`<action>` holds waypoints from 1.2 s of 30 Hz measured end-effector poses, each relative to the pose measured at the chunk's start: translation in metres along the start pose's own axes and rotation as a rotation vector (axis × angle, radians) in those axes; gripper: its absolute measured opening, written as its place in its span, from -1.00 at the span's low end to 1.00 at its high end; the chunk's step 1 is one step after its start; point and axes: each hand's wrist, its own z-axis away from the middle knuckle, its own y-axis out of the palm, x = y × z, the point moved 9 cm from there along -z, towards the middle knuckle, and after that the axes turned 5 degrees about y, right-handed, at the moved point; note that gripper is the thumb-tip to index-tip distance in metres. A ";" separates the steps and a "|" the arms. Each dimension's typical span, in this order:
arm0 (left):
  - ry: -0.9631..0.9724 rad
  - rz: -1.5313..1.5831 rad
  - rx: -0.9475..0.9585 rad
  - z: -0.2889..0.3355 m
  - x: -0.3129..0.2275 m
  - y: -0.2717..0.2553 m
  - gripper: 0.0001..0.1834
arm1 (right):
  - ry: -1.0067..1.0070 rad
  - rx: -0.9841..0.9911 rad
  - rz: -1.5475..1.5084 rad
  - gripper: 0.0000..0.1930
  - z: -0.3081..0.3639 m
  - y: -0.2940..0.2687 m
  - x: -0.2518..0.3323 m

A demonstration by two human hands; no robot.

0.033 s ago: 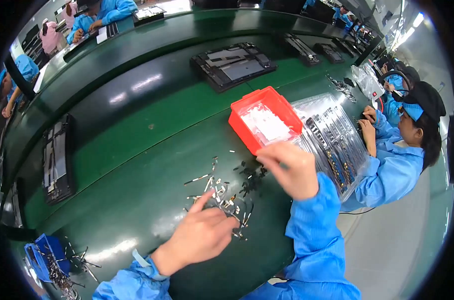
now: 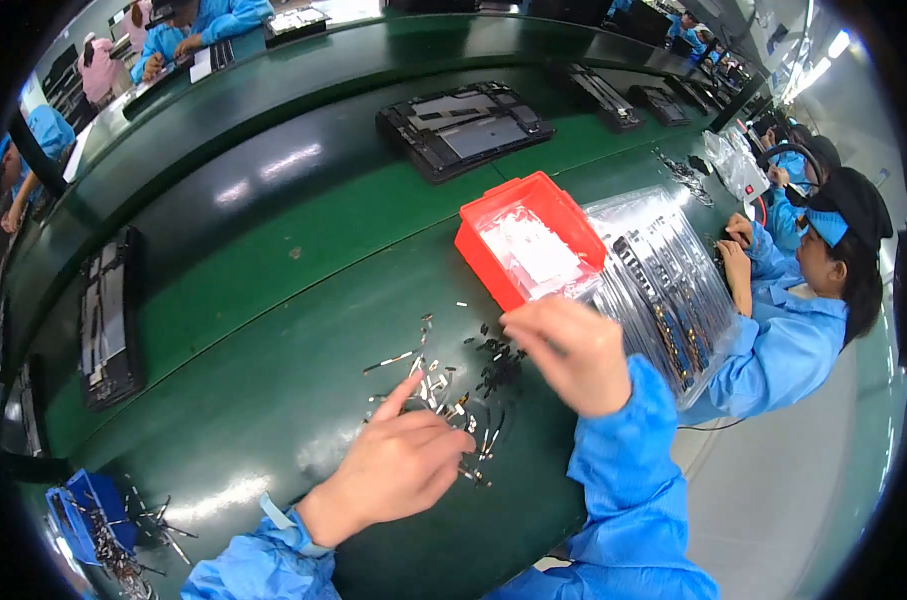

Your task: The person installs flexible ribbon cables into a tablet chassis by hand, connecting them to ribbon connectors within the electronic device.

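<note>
My left hand (image 2: pixel 398 465) rests low over a scatter of small electronic parts (image 2: pixel 436 385), thin cables and white bits among them. One finger stretches out and touches the pile, while the others are bent toward the table; nothing shows held in them. Beside the pile, on its right, lie small black pieces (image 2: pixel 498 365). Just above these pieces hovers my right hand (image 2: pixel 573 355), thumb and fingers pinched together in front of the red bin (image 2: pixel 485 268). Whatever the pinch holds is too small to make out. White pieces in a clear bag (image 2: pixel 538 250) fill the bin.
Clear plastic trays (image 2: pixel 663 290) with rows of parts stand right of the bin, next to a co-worker (image 2: pixel 783 300). A blue box (image 2: pixel 91 500) of thin parts sits at the near left. Opened flat devices (image 2: pixel 463 130) lie along the green belt (image 2: pixel 293 235).
My right hand has dropped slightly and shifted left, toward the black pieces, still pinched. My left hand stays nearly in place at the pile.
</note>
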 end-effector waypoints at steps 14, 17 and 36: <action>-0.091 -0.041 0.062 0.000 0.014 -0.006 -0.88 | 0.012 0.243 0.228 -0.69 0.013 0.066 -0.020; 0.012 0.005 0.079 -0.004 0.002 0.006 -0.96 | -0.027 0.265 0.226 -0.67 0.012 0.070 -0.017; 0.064 -0.024 0.062 -0.001 0.000 0.029 -0.94 | -0.013 0.183 -0.028 -0.67 0.006 0.062 -0.013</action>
